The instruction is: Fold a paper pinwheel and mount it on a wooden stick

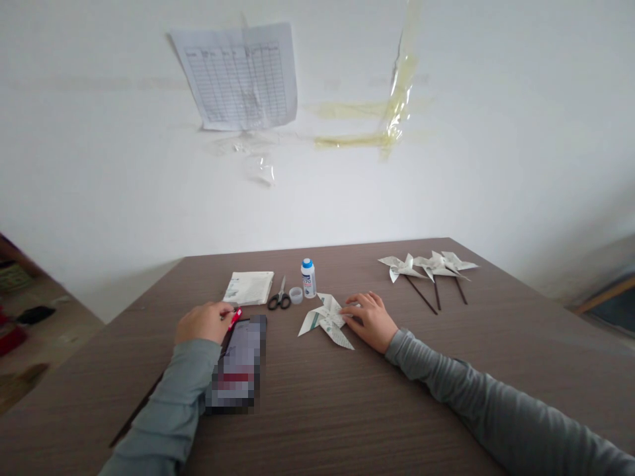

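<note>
A folded paper pinwheel (329, 318) made of printed paper lies flat on the table in front of me. At its right blade, my right hand (371, 321) rests with its fingers stretched out and apart, the fingertips touching the paper. My left hand (202, 322) is closed near the top of the phone, pinching a small red object (236, 317); its kind is too small to make out. Below that hand lies the phone (240, 363), its screen blurred out. A dark stick (136, 410) is partly hidden under my left forearm.
Behind the pinwheel stand a white glue bottle (308, 279) with a blue cap and a small clear cup (296, 295). Black-handled scissors (280, 300) lie beside folded paper sheets (248, 288). Several pinwheels (403, 267) on dark sticks lie at the back right, near the wall (347, 205).
</note>
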Motion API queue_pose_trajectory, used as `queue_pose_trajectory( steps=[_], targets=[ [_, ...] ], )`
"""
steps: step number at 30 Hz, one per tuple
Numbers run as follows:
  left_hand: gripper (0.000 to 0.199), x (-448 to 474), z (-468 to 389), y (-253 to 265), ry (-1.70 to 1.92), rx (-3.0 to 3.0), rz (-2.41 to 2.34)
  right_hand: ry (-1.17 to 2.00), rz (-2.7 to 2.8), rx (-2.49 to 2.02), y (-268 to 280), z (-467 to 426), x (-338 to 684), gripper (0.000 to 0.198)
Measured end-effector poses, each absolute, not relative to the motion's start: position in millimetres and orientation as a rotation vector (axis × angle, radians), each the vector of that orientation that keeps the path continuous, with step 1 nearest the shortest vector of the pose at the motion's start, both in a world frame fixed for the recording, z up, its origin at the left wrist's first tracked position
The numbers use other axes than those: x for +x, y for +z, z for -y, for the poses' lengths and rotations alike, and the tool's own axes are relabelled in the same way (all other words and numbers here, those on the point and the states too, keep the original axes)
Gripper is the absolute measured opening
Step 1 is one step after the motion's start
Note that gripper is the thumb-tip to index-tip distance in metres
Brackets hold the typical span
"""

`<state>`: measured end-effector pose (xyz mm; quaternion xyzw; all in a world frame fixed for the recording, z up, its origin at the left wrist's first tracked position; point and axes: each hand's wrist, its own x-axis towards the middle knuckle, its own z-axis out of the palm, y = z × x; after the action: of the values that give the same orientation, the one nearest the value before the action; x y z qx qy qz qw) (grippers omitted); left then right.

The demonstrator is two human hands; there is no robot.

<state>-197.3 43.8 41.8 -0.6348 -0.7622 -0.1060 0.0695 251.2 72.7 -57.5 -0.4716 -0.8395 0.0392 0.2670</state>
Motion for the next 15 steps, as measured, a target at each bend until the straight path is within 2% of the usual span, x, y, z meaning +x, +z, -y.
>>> queue_pose_trajectory(
  steps=[7, 15],
  targets=[
    [0.028, -200.9, -50.9, 51.6, -0.106, -1.894, 2.329, 0.114, 2.260, -1.287, -57.5, -72.9, 251.0, 0.026],
    [0.024, -188.8, -54.0, 54.9, -0.087, -1.869, 2.374, 0.107, 2.265, -1.270, -57.1, -72.0, 251.8, 0.027]
  ],
)
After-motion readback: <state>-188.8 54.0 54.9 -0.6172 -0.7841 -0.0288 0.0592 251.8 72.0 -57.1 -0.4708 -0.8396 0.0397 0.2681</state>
